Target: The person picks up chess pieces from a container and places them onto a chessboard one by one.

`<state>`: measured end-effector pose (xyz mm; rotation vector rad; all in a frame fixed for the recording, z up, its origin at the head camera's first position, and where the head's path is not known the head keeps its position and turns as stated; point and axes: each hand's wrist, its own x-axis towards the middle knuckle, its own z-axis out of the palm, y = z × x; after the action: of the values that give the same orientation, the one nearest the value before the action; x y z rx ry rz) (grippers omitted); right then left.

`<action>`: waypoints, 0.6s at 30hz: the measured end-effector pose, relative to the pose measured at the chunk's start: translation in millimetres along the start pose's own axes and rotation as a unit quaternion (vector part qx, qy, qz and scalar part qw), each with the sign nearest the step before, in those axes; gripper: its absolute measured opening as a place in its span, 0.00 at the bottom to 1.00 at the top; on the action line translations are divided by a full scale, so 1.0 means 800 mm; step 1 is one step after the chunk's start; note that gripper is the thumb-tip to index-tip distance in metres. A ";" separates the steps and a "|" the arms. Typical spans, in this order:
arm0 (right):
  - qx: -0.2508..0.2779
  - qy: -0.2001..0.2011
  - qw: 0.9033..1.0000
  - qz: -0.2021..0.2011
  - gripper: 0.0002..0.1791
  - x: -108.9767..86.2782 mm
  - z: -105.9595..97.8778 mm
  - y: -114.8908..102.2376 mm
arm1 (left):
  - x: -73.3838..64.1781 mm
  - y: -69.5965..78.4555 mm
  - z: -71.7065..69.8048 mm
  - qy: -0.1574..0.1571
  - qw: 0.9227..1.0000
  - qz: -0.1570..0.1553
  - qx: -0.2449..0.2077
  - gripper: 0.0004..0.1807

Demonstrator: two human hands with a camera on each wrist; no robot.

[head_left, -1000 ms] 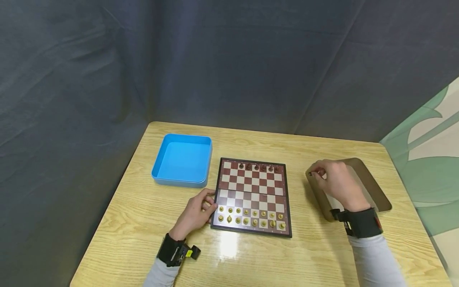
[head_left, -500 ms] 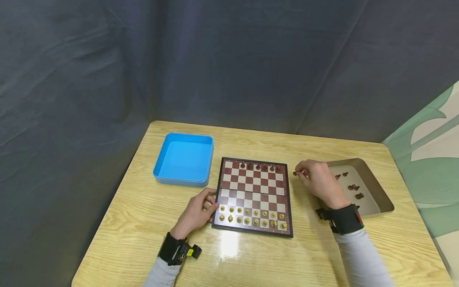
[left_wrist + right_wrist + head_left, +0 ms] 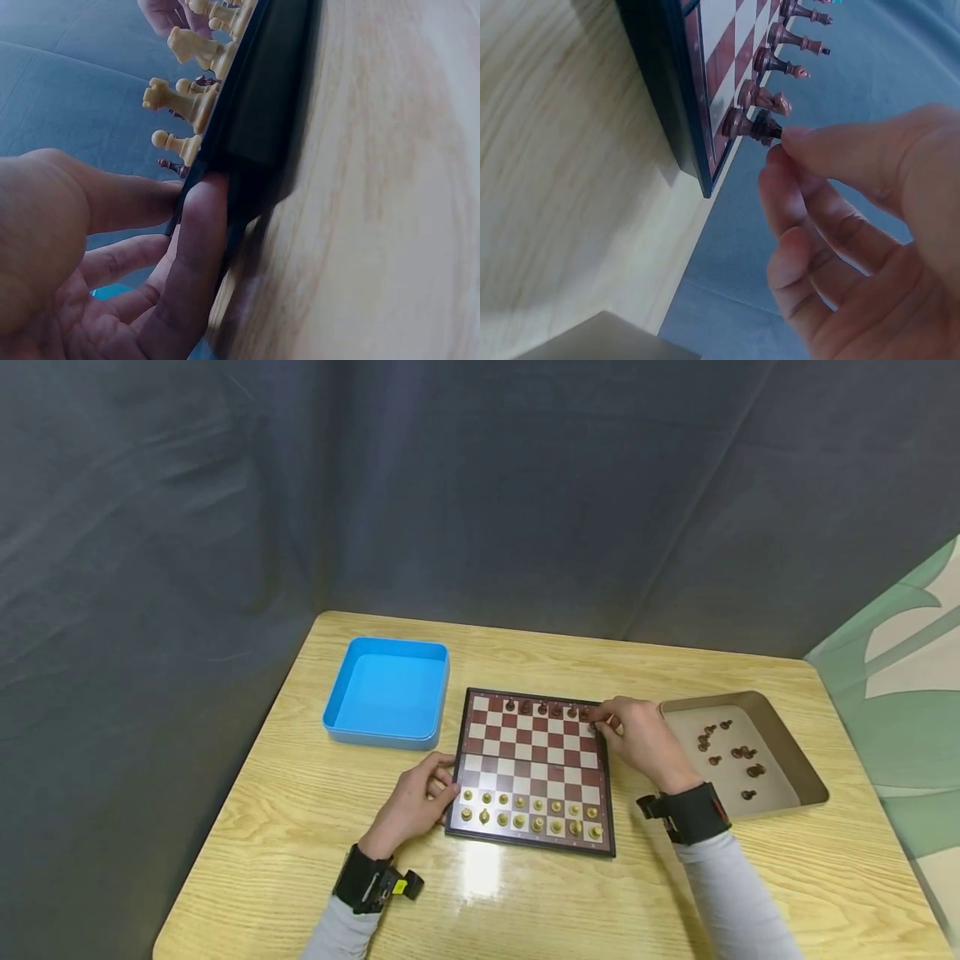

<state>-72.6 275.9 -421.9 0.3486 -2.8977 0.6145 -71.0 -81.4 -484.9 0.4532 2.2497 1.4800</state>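
Note:
A magnetic-looking chessboard [image 3: 534, 768] lies in the middle of the wooden table. Cream pieces [image 3: 537, 825] fill its two near rows, and dark brown pieces [image 3: 557, 711] stand along the far row. My left hand [image 3: 411, 803] grips the board's left edge, thumb on top and index finger [image 3: 201, 247] against the side. At the far right corner my right hand [image 3: 643, 739] pinches a small dark chess piece [image 3: 766, 126] between thumb and index fingertip. Its base points at the board, close by a standing dark rook [image 3: 735, 122]; its top is hidden by the fingertips.
Right of the board, a brown tray [image 3: 801, 758] holds several loose dark pieces [image 3: 744, 752]. A shallow blue tray [image 3: 386, 695] stands at the back left. Dark cloth [image 3: 480, 493] hangs behind the table.
My right hand has moved left from the brown tray to the board's far right corner, carrying the dark piece. The left hand keeps its grip on the board's edge.

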 end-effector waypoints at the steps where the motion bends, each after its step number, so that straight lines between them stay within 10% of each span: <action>1: 0.000 0.002 1.000 -0.001 0.08 0.001 0.001 0.000 | 0.000 0.000 0.000 0.001 1.000 0.000 0.000 0.22; 18: 0.006 -0.015 1.000 0.009 0.07 0.003 0.018 0.003 | 0.001 -0.002 0.000 -0.002 1.000 0.001 0.004 0.22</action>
<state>-77.3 271.4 -435.3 0.3374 -2.9301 0.6339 -71.7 -81.5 -486.2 0.4592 2.2542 1.4705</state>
